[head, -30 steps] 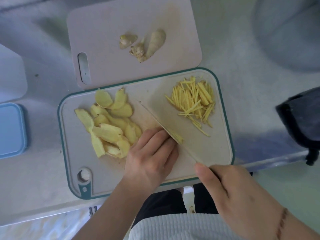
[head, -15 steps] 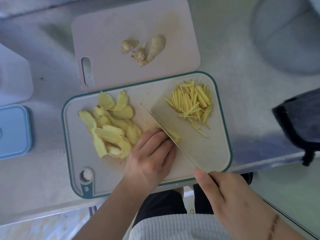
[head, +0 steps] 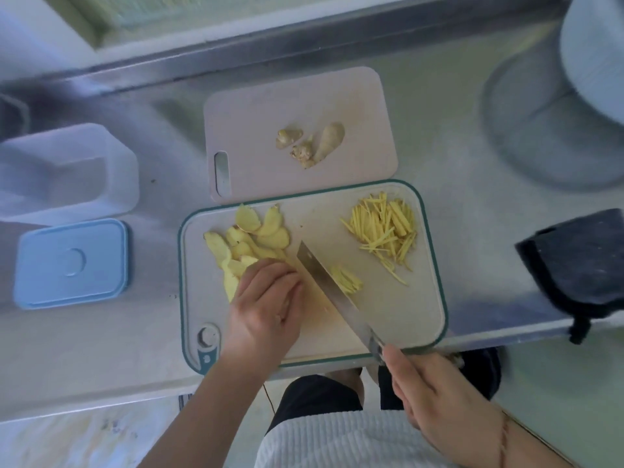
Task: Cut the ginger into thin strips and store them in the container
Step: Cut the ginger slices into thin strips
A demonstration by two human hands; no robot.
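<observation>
On the green-rimmed cutting board (head: 398, 319) lie peeled ginger slices (head: 256, 234) at the left and a heap of thin strips (head: 385, 231) at the right. My left hand (head: 266, 305) presses down on the near slices, fingers curled against the cleaver (head: 329, 282). My right hand (head: 435, 400) grips the cleaver's handle at the board's near edge. A small bunch of fresh-cut strips (head: 347, 280) lies just right of the blade. The clear container (head: 67, 173) stands at the far left, its blue lid (head: 71, 263) beside it.
A pink board (head: 256, 109) behind holds unpeeled ginger pieces (head: 310, 143). A dark cloth (head: 580, 265) hangs over the counter's right edge. A large grey round vessel (head: 553, 123) sits at the back right.
The blade has turned upright and come down beside my left fingers, leaving a small bunch of new strips to its right. The view has shifted, and the container has come into sight.
</observation>
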